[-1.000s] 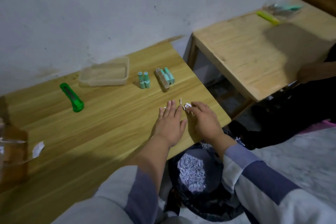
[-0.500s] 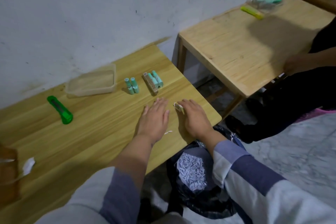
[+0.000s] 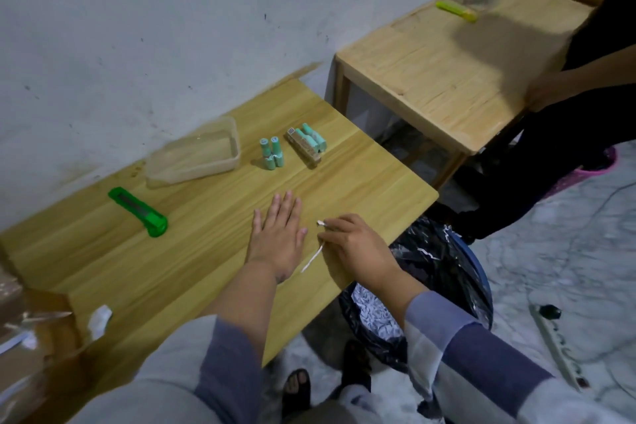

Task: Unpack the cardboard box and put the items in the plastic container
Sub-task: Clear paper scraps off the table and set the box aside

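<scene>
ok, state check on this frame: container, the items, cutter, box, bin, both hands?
plastic container: open, no lid, empty
two teal tubes: lying on table, outside container
teal tubes and boxed pack: lying on table, outside container
green box cutter: lying flat, blade state unclear
cardboard box: open, contents not visible
bin: black liner, holds paper shreds
left hand: flat on table, holding nothing
right hand: fingers on paper scraps

A green utility knife [image 3: 138, 211] lies at nine o'clock on the wooden tabletop [image 3: 213, 203]. At five o'clock below its edge stands a bin lined with a black bag [image 3: 444, 272], shredded white paper [image 3: 377, 318] inside. At one o'clock a second tabletop [image 3: 447, 72] carries a yellow-green cutter [image 3: 456, 10]. A white power strip [image 3: 559, 341] lies on the floor at four o'clock.
</scene>
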A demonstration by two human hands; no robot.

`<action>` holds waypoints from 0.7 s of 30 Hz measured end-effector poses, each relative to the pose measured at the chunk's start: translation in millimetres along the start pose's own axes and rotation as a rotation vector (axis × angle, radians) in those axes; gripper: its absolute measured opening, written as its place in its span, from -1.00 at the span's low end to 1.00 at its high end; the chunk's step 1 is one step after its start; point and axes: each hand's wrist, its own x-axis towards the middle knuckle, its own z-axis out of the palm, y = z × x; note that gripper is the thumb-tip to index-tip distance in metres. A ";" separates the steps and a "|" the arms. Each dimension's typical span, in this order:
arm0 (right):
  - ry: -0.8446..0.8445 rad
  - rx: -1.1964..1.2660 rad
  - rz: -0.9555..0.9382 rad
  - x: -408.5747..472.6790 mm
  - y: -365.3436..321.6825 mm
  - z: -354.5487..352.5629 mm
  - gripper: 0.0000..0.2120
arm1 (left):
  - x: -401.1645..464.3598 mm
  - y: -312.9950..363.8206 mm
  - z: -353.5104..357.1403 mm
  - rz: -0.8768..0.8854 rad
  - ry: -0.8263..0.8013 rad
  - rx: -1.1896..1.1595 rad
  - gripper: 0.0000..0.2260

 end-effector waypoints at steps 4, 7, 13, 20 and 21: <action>0.101 -0.050 0.030 -13.8 -3.0 1.6 -0.79 | -0.9 -2.4 5.4 0.022 0.045 0.016 -0.50; 0.137 -0.050 0.103 -22.9 3.1 -1.6 -0.74 | -0.5 1.9 4.4 0.025 0.068 0.025 -0.50; 0.307 0.016 0.549 -54.6 35.5 -24.2 -0.86 | 2.0 4.8 3.9 0.022 0.084 0.037 -0.51; 0.255 0.074 0.816 -87.9 59.7 -38.9 -0.77 | 4.9 5.8 3.7 0.018 0.081 0.023 -0.50; 0.207 0.085 0.843 -89.6 60.7 -37.5 -0.75 | 5.4 5.5 4.1 0.018 0.079 0.023 -0.50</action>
